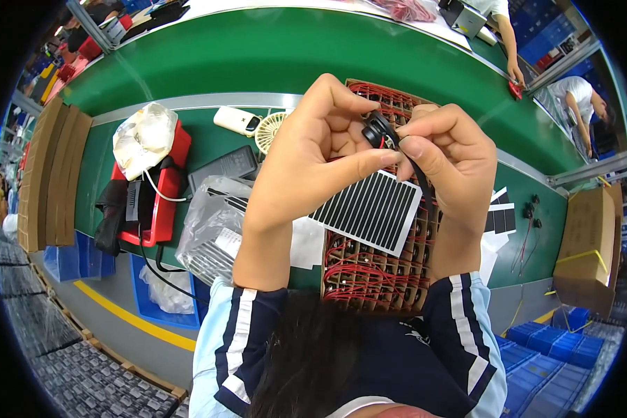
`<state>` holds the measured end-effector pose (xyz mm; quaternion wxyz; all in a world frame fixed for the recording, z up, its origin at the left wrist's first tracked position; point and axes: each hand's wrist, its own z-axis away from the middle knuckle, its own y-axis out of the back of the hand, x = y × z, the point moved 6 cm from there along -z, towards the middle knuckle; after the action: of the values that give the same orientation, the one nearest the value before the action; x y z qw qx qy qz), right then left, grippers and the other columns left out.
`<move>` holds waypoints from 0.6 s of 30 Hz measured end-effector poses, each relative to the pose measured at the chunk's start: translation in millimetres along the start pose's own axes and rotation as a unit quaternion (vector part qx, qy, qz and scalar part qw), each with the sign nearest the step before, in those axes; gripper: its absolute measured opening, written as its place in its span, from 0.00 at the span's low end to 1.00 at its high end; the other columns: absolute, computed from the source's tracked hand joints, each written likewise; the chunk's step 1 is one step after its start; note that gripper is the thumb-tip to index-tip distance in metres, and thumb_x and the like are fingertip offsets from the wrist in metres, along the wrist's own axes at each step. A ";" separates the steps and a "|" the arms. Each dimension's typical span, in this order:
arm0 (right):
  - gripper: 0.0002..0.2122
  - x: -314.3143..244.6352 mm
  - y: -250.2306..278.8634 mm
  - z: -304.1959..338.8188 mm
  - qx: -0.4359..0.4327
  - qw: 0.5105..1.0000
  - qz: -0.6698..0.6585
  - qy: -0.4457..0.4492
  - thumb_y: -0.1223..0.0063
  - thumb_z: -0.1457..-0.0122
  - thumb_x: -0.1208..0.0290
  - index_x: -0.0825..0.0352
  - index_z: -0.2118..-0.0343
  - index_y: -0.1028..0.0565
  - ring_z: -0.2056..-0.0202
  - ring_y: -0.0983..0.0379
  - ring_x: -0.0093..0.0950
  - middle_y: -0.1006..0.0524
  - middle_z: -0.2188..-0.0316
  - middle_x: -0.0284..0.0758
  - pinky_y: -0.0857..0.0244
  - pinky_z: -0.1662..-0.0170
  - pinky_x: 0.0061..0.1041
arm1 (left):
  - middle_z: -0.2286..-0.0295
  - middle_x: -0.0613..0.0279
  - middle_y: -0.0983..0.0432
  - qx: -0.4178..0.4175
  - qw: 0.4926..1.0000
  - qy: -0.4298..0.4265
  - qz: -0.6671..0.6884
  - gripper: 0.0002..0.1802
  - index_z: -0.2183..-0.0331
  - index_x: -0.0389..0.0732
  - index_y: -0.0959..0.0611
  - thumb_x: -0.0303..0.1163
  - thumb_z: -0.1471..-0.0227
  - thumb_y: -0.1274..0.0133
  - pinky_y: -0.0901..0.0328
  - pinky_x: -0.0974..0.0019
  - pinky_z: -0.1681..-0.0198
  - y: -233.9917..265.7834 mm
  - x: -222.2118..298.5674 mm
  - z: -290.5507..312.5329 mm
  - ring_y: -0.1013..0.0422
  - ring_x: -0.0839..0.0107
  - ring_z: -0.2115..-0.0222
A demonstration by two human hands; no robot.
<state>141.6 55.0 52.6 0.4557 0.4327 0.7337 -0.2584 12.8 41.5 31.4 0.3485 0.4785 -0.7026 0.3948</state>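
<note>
Between my two hands, above the bench, is a small round black speaker with short red wires. My left hand grips it between thumb and fingers. The thumb and forefinger of my right hand pinch a narrow black strip at the speaker's edge; its free end hangs down past my right palm. How far the strip touches the speaker is hidden by my fingers. Beneath my hands, a white sheet with rows of black strips lies on a partitioned cardboard box holding several speakers with red wires.
Left on the green bench are a red bin, a small fan and plastic bags. Loose speakers lie at the right. A metal rail runs behind; co-workers sit beyond. A cardboard box stands far right.
</note>
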 end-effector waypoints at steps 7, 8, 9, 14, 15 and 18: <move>0.04 3.6 2.3 -1.2 0.000 1.000 -0.005 -0.009 0.51 0.49 0.80 0.75 0.71 0.30 0.77 0.31 0.18 0.27 0.78 0.35 0.36 0.74 0.12 | 0.78 0.67 0.34 0.000 1.000 0.005 -0.025 0.19 0.68 0.34 0.34 0.19 0.62 0.43 0.41 0.84 0.78 -0.5 -1.5 -0.1 0.37 0.88 0.79; 0.04 2.9 2.0 -1.2 0.001 1.000 -0.007 -0.010 0.51 0.49 0.80 0.75 0.71 0.30 0.77 0.31 0.18 0.27 0.78 0.35 0.36 0.74 0.12 | 0.78 0.67 0.34 0.001 1.000 0.006 -0.026 0.19 0.68 0.34 0.34 0.19 0.62 0.43 0.41 0.84 0.78 -0.8 -1.5 0.1 0.37 0.88 0.79; 0.05 2.4 2.6 -1.4 0.006 1.000 0.018 -0.016 0.50 0.50 0.80 0.74 0.70 0.31 0.77 0.31 0.17 0.27 0.79 0.34 0.37 0.75 0.12 | 0.78 0.68 0.34 0.005 0.999 -0.005 -0.047 0.19 0.68 0.34 0.34 0.19 0.62 0.43 0.41 0.84 0.78 -1.3 -0.4 0.0 0.37 0.88 0.79; 0.15 -8.4 4.7 0.1 0.034 0.990 0.134 0.021 0.44 0.55 0.75 0.71 0.64 0.33 0.80 0.34 0.14 0.28 0.84 0.29 0.42 0.74 0.11 | 0.77 0.66 0.33 -0.027 0.998 -0.038 -0.032 0.19 0.67 0.34 0.35 0.19 0.62 0.43 0.40 0.83 0.77 -5.8 -0.2 2.9 0.35 0.87 0.78; 0.15 -9.9 6.6 0.4 0.042 0.983 0.175 0.047 0.44 0.55 0.74 0.71 0.64 0.33 0.80 0.34 0.14 0.29 0.85 0.28 0.43 0.74 0.11 | 0.76 0.65 0.33 -0.017 0.999 -0.034 0.032 0.19 0.67 0.34 0.35 0.19 0.61 0.44 0.40 0.83 0.77 -8.3 -2.6 1.9 0.34 0.86 0.77; 0.14 -5.4 7.1 3.8 0.075 0.985 0.151 0.030 0.43 0.55 0.72 0.69 0.66 0.33 0.80 0.35 0.13 0.30 0.85 0.27 0.44 0.74 0.12 | 0.74 0.61 0.33 -0.013 0.988 -0.024 0.155 0.18 0.67 0.35 0.36 0.18 0.60 0.45 0.39 0.83 0.77 -10.1 -3.4 -0.9 0.33 0.84 0.76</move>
<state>150.5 53.4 55.8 0.4332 0.5789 0.6521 -0.2280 23.5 41.3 31.1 0.2722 0.3689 -0.7815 0.4231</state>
